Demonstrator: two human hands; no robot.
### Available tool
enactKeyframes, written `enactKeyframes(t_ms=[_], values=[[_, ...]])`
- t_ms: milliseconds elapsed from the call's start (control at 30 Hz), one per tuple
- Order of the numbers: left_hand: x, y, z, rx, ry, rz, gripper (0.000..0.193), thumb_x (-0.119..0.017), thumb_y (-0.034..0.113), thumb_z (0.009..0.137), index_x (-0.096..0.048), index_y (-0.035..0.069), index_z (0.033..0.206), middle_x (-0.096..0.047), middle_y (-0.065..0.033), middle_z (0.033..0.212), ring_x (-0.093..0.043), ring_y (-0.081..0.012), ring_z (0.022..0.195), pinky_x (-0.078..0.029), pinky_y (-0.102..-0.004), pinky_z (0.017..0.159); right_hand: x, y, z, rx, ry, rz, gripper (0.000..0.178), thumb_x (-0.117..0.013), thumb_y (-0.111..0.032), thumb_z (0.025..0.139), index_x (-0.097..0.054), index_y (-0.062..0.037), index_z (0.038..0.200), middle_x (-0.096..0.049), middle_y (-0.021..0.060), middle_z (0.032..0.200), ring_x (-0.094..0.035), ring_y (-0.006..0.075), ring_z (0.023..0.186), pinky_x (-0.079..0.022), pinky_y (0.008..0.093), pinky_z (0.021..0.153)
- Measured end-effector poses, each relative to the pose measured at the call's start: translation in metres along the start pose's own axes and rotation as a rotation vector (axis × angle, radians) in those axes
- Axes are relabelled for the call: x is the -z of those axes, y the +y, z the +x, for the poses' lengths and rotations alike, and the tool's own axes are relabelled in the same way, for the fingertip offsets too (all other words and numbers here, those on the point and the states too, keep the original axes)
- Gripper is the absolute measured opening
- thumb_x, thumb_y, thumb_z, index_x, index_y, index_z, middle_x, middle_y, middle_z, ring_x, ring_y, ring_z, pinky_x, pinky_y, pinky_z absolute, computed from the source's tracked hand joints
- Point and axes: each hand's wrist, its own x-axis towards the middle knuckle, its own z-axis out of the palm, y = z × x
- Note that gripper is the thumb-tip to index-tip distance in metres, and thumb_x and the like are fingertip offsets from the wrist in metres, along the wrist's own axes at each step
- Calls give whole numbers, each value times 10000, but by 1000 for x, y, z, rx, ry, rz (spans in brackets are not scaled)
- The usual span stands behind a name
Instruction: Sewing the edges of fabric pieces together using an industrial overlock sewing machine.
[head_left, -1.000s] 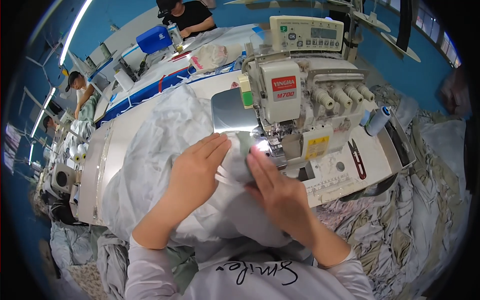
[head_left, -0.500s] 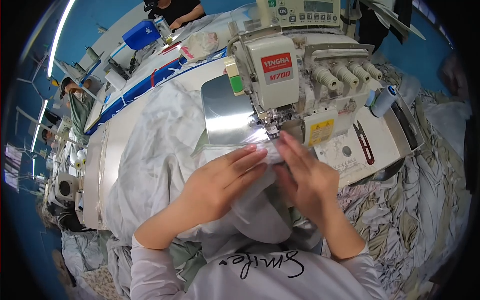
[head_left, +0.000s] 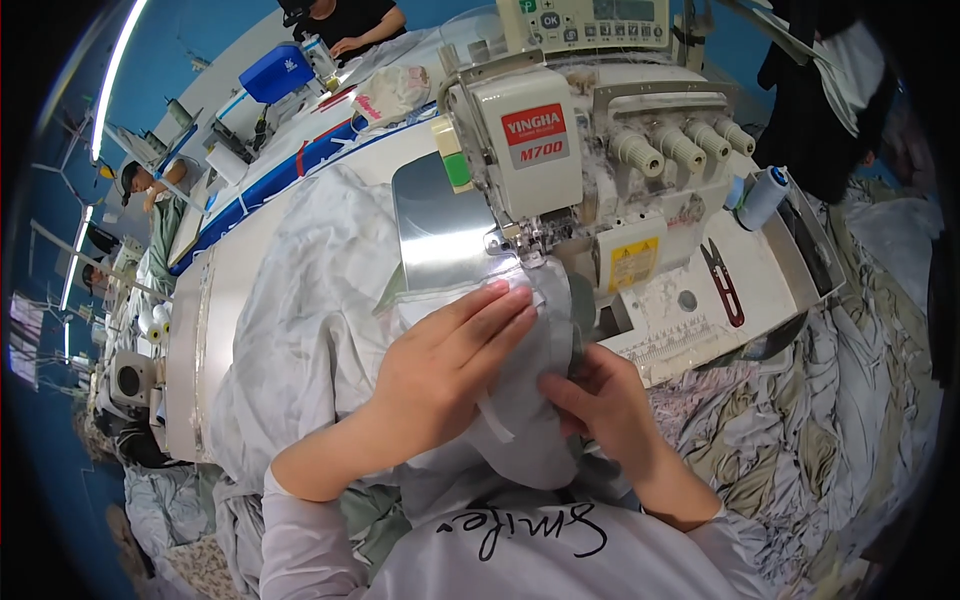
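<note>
A pale grey-white garment piece [head_left: 320,260] lies bunched over the machine bed and hangs down toward my lap. Its edge runs up to the presser foot [head_left: 535,255] of a white overlock sewing machine [head_left: 535,130]. My left hand [head_left: 445,365] presses flat on the cloth just in front of the foot, fingers stretched out side by side. Lower and to the right, my right hand [head_left: 612,400] pinches the cloth's right edge between thumb and fingers. A narrow white strip [head_left: 495,418] shows on the cloth below my left hand.
Red-handled thread snips [head_left: 725,285] and a pale blue thread cone [head_left: 763,200] sit to the machine's right. Heaped cloth [head_left: 780,440] fills the right side. A person in black [head_left: 350,25] works at the far table; another person stands at the back right.
My right hand has moved down from beside the presser foot to the cloth's right edge and closed on it. More cloth now shows by the foot. The left hand stays nearly in place.
</note>
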Motion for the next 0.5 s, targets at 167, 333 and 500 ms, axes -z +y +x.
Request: enactKeyframes(t_ms=[167, 333, 500], values=[[1, 5, 4, 42, 4, -45, 590, -607, -52, 539, -569, 22, 1123, -555, -95, 1176, -545, -280, 1081, -483, -349, 854, 1, 7, -1, 76, 72, 51, 113, -625, -117, 839, -598, -17, 886, -560, 5, 645, -493, 64, 482, -395, 187, 446], [0, 4, 3, 42, 6, -52, 590, -605, -63, 536, -572, 28, 1118, -557, -95, 1172, -541, -279, 1088, -481, -348, 859, 1, 11, -2, 111, 89, 105, 97, -618, -97, 835, -597, -11, 875, -575, 18, 653, -509, 74, 482, -409, 202, 449], [2, -1, 3, 18, -18, -40, 549, -596, -17, 571, -563, 26, 1117, -546, -89, 1182, -539, -262, 1088, -476, -342, 856, 2, 12, 1, 97, 69, 152, 106, -622, -86, 820, -594, -1, 877, -592, 37, 691, -537, 92, 502, -440, 210, 472]])
